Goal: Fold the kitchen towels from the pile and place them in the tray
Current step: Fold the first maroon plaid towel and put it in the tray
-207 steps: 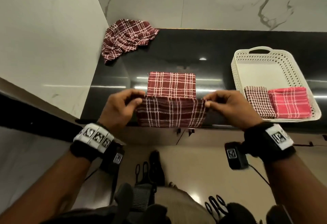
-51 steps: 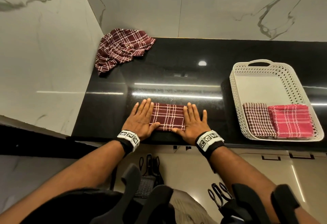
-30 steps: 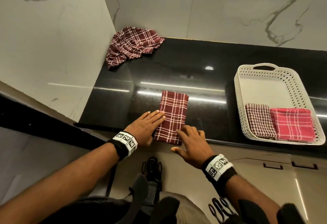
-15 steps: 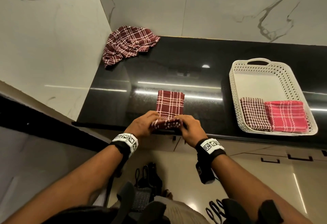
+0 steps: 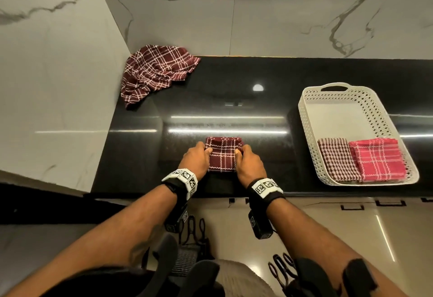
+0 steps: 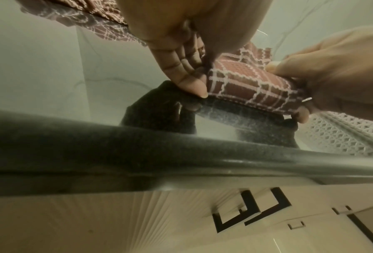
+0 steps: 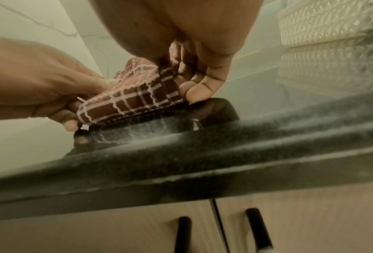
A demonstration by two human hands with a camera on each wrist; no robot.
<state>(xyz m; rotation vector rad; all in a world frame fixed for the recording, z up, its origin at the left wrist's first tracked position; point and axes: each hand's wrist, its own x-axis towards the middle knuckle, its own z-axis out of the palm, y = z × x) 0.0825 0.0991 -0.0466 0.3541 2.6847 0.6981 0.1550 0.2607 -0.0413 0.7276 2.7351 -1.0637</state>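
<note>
The folded towel [image 5: 222, 156] lies on the worktop [image 5: 269, 99], left of the tray [image 5: 307, 118], its long axis running away from the person. The left hand [image 5: 195, 159] and right hand [image 5: 249, 162] each pinch a side edge in their grip.

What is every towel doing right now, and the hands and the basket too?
Dark red towel: folded small, held at both sides on the counter.
Left hand: grips its left edge.
Right hand: grips its right edge.
Pile: crumpled, unfolded.
Tray: partly filled.
Checked towel: folded, in tray.
Pink towel: folded, in tray.
</note>
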